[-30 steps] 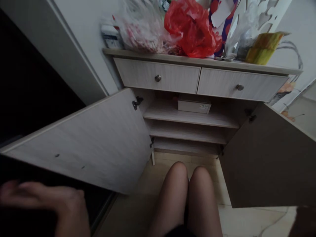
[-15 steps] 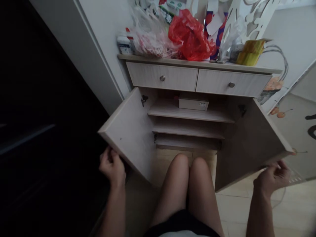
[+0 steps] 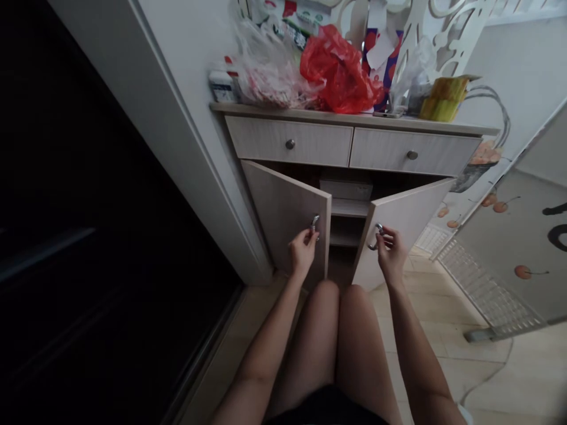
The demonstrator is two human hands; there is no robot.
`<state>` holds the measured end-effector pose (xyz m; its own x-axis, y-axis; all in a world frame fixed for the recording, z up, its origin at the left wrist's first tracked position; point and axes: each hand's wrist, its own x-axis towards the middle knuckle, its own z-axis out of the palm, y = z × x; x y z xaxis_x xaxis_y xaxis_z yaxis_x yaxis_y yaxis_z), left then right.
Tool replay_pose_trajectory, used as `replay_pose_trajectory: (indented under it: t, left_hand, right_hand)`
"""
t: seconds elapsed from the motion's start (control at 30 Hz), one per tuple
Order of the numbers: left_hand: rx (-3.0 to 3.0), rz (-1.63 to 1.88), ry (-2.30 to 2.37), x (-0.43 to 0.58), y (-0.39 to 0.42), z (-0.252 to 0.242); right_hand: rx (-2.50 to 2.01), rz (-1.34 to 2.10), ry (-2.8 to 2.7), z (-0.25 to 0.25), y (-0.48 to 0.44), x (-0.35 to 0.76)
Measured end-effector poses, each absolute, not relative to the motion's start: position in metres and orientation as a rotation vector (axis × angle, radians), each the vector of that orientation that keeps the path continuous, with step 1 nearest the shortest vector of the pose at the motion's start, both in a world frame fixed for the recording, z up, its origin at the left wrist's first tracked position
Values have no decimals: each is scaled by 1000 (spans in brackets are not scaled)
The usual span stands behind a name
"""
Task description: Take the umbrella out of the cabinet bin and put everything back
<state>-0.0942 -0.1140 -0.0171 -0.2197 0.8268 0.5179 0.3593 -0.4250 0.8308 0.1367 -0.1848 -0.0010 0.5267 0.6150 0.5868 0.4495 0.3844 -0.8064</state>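
Note:
A pale wood cabinet (image 3: pixel 349 121) stands in front of me with two drawers and two lower doors. Both doors are nearly closed, with a narrow gap between them. My left hand (image 3: pixel 303 250) grips the metal handle (image 3: pixel 315 223) of the left door (image 3: pixel 286 212). My right hand (image 3: pixel 390 251) grips the metal handle (image 3: pixel 378 234) of the right door (image 3: pixel 398 221). Through the gap I see a shelf and a white box (image 3: pixel 346 189) on it. My bare knees (image 3: pixel 341 301) are just below the doors.
Plastic bags, one red (image 3: pixel 339 68), and a yellow-green pack (image 3: pixel 445 97) crowd the cabinet top. A dark opening (image 3: pixel 88 236) with a white frame lies to the left. A glass panel with cherry prints (image 3: pixel 518 254) stands at the right. The floor is light tile.
Both doors have swung from wide open to almost closed. My hands moved from the doors' outer edges inward to the handles, and the view pulled back.

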Motion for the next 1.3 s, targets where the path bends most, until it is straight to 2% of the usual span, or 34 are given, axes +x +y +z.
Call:
replay_pose_trajectory:
  t: [0.23, 0.6, 0.83, 1.3]
  left_hand:
    - [1980, 1410, 1559, -42, -62, 1]
    - [2076, 1195, 1605, -18, -21, 5]
    - [2114, 1080, 1616, -15, -9, 11]
    - [2106, 1114, 1589, -8, 11, 9]
  right_hand:
    - [-1308, 17, -1215, 3, -95, 109]
    - [-1384, -23, -1273, 5, -36, 103]
    - [-1382, -38, -1278, 3, -15, 104]
    - [-1569, -60, -1423, -1, -8, 113]
